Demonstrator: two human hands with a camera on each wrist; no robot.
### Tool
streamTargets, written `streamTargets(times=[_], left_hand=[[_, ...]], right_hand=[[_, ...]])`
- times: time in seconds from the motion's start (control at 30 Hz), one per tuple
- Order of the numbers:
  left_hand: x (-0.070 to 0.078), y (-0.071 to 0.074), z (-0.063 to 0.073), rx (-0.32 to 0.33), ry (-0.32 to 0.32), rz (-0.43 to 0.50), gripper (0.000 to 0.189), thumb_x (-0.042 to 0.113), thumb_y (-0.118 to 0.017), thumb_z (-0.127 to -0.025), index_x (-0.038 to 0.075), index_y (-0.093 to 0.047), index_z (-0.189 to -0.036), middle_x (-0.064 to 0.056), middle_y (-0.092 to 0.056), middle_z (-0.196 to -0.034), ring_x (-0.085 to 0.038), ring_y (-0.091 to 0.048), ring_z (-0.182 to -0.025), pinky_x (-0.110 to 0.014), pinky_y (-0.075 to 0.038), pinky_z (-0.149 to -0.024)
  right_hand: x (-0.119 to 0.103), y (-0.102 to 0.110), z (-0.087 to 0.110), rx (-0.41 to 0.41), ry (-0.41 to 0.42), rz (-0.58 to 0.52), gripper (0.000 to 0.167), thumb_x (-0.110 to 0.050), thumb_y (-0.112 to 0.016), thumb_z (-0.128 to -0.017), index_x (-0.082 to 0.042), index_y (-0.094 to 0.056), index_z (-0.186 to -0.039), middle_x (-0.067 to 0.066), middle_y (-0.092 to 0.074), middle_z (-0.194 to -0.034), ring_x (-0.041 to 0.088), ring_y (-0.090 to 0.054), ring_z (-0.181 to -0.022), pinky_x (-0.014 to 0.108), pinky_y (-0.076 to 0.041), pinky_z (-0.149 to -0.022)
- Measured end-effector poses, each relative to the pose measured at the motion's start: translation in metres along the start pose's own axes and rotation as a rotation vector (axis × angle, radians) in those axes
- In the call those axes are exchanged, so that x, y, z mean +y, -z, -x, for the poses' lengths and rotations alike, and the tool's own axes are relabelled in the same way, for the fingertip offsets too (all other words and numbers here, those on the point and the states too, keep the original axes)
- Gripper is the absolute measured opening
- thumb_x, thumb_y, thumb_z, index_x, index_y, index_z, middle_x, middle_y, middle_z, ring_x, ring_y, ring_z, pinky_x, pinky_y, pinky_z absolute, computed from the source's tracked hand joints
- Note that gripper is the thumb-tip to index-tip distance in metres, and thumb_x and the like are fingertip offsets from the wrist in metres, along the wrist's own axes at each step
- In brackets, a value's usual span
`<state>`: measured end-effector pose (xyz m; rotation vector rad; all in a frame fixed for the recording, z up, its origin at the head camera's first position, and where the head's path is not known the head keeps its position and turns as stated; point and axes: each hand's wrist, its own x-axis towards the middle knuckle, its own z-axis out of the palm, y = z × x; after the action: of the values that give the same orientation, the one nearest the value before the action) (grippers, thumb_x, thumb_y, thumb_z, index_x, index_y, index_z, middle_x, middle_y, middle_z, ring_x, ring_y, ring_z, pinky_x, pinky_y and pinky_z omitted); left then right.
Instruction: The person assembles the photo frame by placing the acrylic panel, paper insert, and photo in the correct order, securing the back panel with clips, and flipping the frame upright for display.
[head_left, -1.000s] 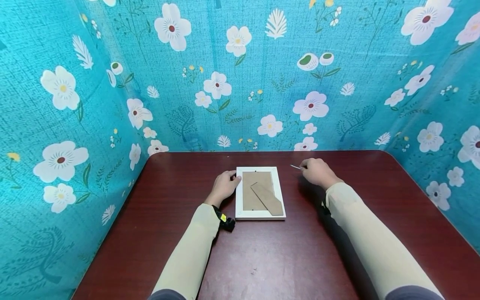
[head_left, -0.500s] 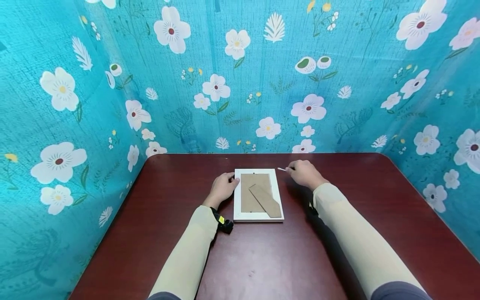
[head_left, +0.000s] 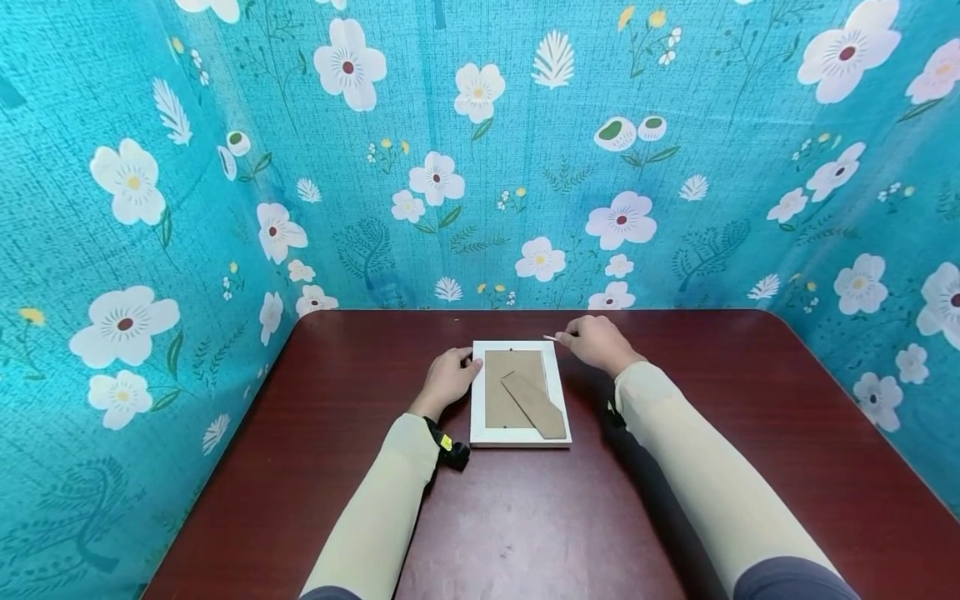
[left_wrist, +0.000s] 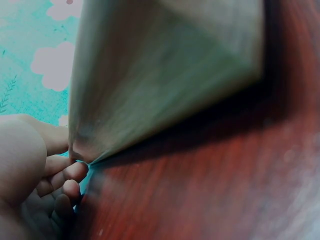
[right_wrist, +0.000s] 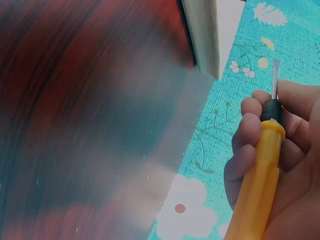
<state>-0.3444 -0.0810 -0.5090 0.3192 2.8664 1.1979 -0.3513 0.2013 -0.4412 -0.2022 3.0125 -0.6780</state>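
Observation:
A white picture frame (head_left: 512, 387) lies back side up, showing a brown backing board with a slanted easel stand (head_left: 542, 410). My left hand (head_left: 447, 381) grips its upper left edge, the thumb on the white border. In the left wrist view the fingers (left_wrist: 67, 177) curl at a corner of the frame. A flat-blade screwdriver with a yellow and black handle (right_wrist: 265, 165) is held in my right hand (head_left: 597, 342), fingers wrapped around it. Its tip, in the head view, points left at the frame's top right corner; whether they touch I cannot tell.
The frame rests on a dark red wooden table (head_left: 337, 500) with rounded far corners. A turquoise flowered cloth (head_left: 480, 167) hangs behind the table and along both sides. A black wrist camera (head_left: 452, 450) sits by the frame's left side.
My right hand has moved left with the screwdriver, bringing its tip to the frame's top right corner. The left hand keeps its grip and the frame stays in place.

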Motion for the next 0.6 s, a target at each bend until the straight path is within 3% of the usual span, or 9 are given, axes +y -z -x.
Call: streamTargets(times=[0.17,0.43,0.6], left_hand=[[0.000,0.001,0.001,-0.005,0.001,0.005,0.047,0.033,-0.055,-0.101,0.005,-0.054,-0.138,-0.003,-0.055,-0.095,-0.021,-0.050,-0.084,-0.038,-0.039,-0.075],[0.000,0.003,0.001,-0.013,-0.002,0.002,0.046,0.032,-0.056,-0.100,0.004,-0.055,-0.137,-0.003,-0.055,-0.095,-0.020,-0.051,-0.084,-0.038,-0.039,-0.075],[0.000,0.004,0.002,-0.006,-0.004,0.000,0.047,0.032,-0.056,-0.100,0.005,-0.054,-0.138,-0.003,-0.056,-0.098,-0.020,-0.051,-0.087,-0.037,-0.041,-0.076]], right_hand=[[-0.005,-0.006,-0.006,-0.007,0.004,0.027,0.031,-0.034,-0.062,-0.096,-0.005,-0.072,-0.101,0.006,-0.068,-0.086,0.022,-0.060,-0.076,0.039,-0.050,-0.069],[-0.013,-0.015,-0.014,-0.037,0.004,0.006,0.032,-0.036,-0.062,-0.097,-0.006,-0.071,-0.097,0.005,-0.061,-0.069,0.021,-0.055,-0.065,0.035,-0.045,-0.058],[-0.017,-0.021,-0.019,-0.042,0.013,0.014,0.031,-0.037,-0.062,-0.097,-0.007,-0.071,-0.094,0.003,-0.061,-0.068,0.019,-0.054,-0.064,0.033,-0.043,-0.057]])
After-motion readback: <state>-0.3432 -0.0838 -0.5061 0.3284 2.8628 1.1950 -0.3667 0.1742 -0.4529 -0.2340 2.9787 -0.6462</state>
